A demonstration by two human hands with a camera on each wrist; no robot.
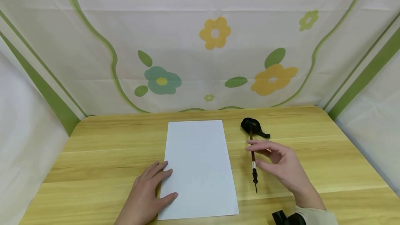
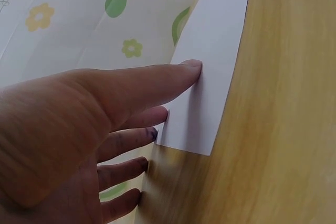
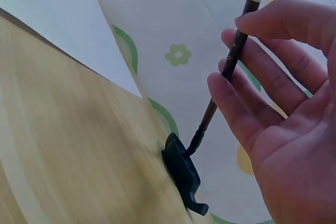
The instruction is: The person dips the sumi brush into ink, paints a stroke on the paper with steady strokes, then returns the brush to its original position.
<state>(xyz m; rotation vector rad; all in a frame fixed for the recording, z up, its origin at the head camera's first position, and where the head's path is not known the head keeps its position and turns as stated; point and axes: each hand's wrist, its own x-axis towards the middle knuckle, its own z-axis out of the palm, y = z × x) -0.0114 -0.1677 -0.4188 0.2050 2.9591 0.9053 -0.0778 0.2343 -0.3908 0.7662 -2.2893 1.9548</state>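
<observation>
A sheet of white paper (image 1: 198,169) lies upright before me on the table. On its left edge rests my left hand (image 1: 146,189), fingers spread and thumb on the sheet, as the left wrist view also shows. My right hand (image 1: 282,162) pinches a calligraphy brush (image 1: 253,159) with dark shaft and a white label, between thumb and fingertips. The bristle end of the brush (image 3: 197,139) points down into a small black ink dish (image 3: 181,169) with a curved tail, right of the paper's top corner. A short loop hangs from the brush's upper end.
The wooden table (image 1: 103,155) meets a white flower-printed cloth (image 1: 175,37) at its back edge, and cloth also hangs at both sides. A black device (image 1: 289,218) sits by my right sleeve (image 1: 317,216).
</observation>
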